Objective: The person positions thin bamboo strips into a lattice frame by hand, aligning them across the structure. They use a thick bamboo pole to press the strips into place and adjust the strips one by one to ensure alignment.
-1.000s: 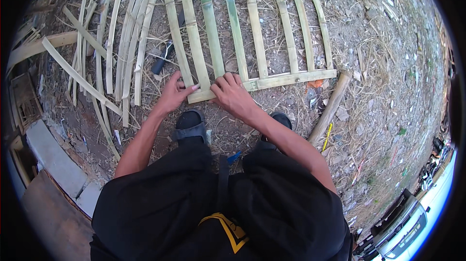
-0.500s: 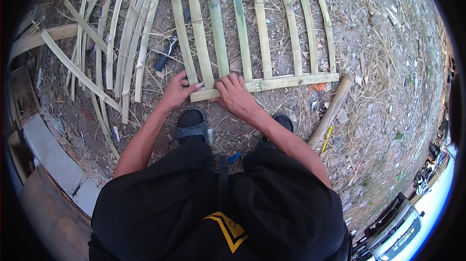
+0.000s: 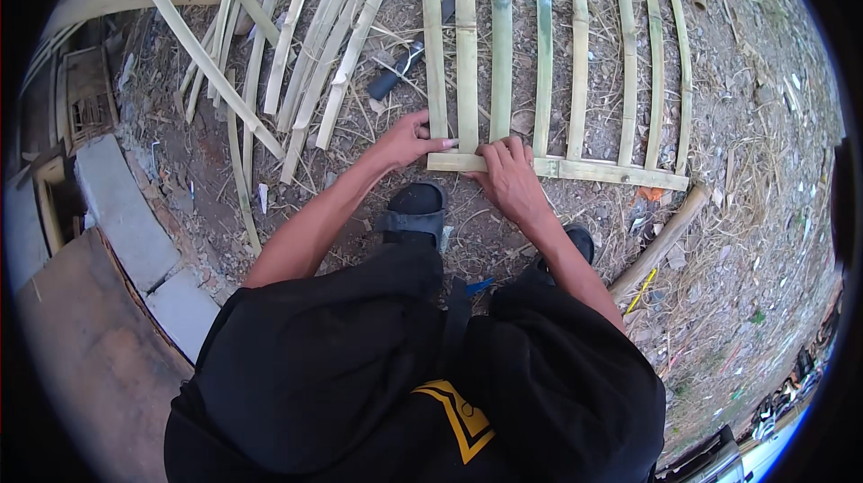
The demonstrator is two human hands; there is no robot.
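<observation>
A lattice of long bamboo slats (image 3: pixel 580 61) lies on the ground ahead of me, with a flat bamboo crosspiece (image 3: pixel 625 175) running across the slats' near ends. At the crosspiece's left end, my left hand (image 3: pixel 404 141) pinches the leftmost slat (image 3: pixel 435 79), thumb on top and the fingers partly hidden at its side. A short way to the right, my right hand (image 3: pixel 512 182) is closed over the crosspiece, its fingertips near the end of a greenish slat (image 3: pixel 501 61). The undersides of both grips are out of sight.
Loose bamboo strips (image 3: pixel 310 52) are strewn at the far left. A dark-handled tool (image 3: pixel 394 74) lies beside the lattice. Right of my feet are a round wooden stick (image 3: pixel 661 245) and a yellow strip (image 3: pixel 640 290). Grey slabs (image 3: pixel 130 213) border the left side.
The view has swung, so the whole scene sits farther right and is slightly rotated. Both hands keep nearly the same places on the lattice.
</observation>
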